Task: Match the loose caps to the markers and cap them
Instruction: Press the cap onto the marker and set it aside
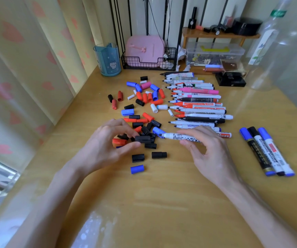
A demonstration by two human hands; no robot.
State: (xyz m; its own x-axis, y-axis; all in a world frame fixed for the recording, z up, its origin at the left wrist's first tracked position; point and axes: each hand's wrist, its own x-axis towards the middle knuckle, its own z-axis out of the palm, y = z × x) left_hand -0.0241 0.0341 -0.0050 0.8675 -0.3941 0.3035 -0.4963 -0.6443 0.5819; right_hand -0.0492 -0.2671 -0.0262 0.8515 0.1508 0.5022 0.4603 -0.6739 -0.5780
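Note:
My left hand (pixel 106 147) pinches a black cap (pixel 142 139) between thumb and fingers, over a heap of loose red, black and blue caps (pixel 145 111). My right hand (pixel 210 153) holds an uncapped white marker (pixel 175 136) lying level, its tip pointing left toward the black cap, a short gap between them. A row of several uncapped markers (pixel 197 102) lies behind the right hand. Three capped markers (pixel 265 151) lie side by side at the right. Two black caps (pixel 159 155) and a blue cap (pixel 137 169) lie apart in front of the heap.
A blue pen holder (pixel 108 59) stands at the back left. Behind the caps is a black wire basket (pixel 149 64) holding a pink case. A clear storage box (pixel 213 54) sits under a small wooden shelf, with a black box (pixel 230 79) and a clear bottle (pixel 271 43) at the right.

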